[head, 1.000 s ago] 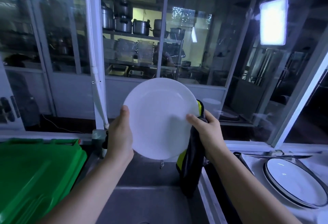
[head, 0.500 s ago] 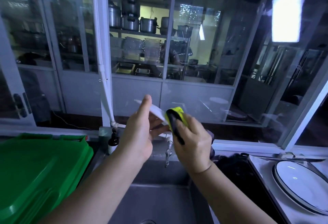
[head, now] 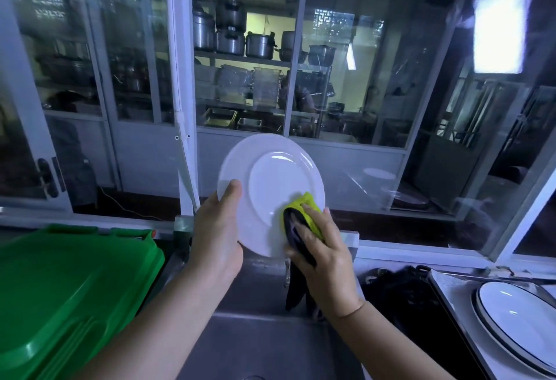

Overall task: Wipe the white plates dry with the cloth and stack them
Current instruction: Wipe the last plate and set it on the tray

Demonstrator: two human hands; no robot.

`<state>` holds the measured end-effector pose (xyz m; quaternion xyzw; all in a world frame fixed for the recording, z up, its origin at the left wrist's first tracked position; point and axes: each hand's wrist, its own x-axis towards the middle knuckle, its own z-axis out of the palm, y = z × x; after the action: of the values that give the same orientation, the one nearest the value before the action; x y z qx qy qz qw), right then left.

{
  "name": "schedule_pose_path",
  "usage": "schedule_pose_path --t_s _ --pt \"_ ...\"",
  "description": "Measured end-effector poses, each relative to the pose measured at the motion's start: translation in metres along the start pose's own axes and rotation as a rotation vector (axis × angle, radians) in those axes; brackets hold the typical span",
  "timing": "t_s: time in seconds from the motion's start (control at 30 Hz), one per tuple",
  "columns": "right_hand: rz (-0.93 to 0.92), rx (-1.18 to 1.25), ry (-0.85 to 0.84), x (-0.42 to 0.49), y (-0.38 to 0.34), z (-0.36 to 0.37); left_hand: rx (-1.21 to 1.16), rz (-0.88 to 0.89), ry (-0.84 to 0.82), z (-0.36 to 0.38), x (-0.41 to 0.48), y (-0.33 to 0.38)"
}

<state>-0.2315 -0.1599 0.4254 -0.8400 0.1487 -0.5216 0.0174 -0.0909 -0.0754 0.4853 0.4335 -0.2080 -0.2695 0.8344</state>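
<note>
We've got the white plate (head: 270, 181) up over the sink (head: 255, 343), underside facing us. Our left hand (head: 215, 238) grips its left rim, thumb on it; our right hand (head: 325, 262) clutches the yellow-and-black cloth (head: 301, 208) against its lower right. Some black-rimmed plates (head: 517, 319) sit at the bench's (head: 454, 289) right edge.

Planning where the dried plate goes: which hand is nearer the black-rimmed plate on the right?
Right. The right hand, holding the cloth against the white plate, is left of the black-rimmed plate. The left hand grips the white plate's left edge, farther away.
</note>
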Motion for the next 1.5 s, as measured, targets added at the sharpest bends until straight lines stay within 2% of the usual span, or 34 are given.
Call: schedule_pose_path --t_s 0.17,0.33,0.53,0.7,0.87,1.1,1.2,1.27,1.37,1.43,1.5 --pt "0.188 -0.009 -0.098 0.04 0.001 -0.011 0.115 0.071 -0.067 0.0 -0.007 0.0" --pt "0.01 -0.061 -0.186 0.064 -0.024 -0.009 0.131 0.095 -0.068 0.009 -0.007 0.002" --pt "-0.311 -0.025 -0.23 0.037 -0.025 -0.011 0.114 0.061 -0.007 0.001 0.003 0.016" --pt "-0.229 -0.045 -0.202 0.02 0.008 -0.023 0.173 0.079 -0.043 -0.013 0.007 0.024" --pt "-0.171 -0.102 -0.13 0.05 0.009 -0.027 0.179 0.047 -0.117 -0.009 -0.001 0.017" --pt "-0.357 0.011 -0.189 0.044 -0.031 -0.015 0.149 0.068 -0.119 -0.003 -0.001 0.018" --pt "-0.254 0.121 -0.28 0.022 -0.019 -0.016 0.176 0.098 -0.12 -0.01 -0.002 0.021" --pt "-0.244 0.083 -0.231 0.015 -0.007 -0.023 0.192 0.131 -0.118 -0.015 -0.002 0.022" --pt "-0.232 -0.042 -0.063 0.024 0.009 -0.033 0.221 0.172 -0.127 -0.023 0.001 0.024" --pt "-0.139 -0.012 0.044 0.042 0.009 -0.036 0.28 0.215 -0.157 -0.026 0.001 0.019" --pt "-0.132 0.047 0.076 0.063 -0.002 -0.034 0.438 0.277 -0.203 -0.023 -0.004 0.012"
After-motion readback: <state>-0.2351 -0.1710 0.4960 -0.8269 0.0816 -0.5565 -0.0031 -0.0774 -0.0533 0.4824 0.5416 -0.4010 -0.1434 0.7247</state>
